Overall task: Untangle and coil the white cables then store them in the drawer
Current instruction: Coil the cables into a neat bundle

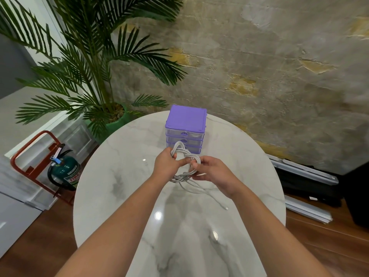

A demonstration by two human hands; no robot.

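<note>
both the left hand (166, 163) and right hand (210, 172) pinched the white cables (185, 156), whose loose tail (211, 196) could have snagged and sprung the coil before the closed drawer (184, 141).

Left hand (167, 164) fingers hide part of the white cables (184, 166) bundle. Connector (226, 208) at loose cable end too small to identify. Cables cover lowest drawer (194, 149) front. Tabletop (123, 176) near edge cut off by frame bottom.
</note>
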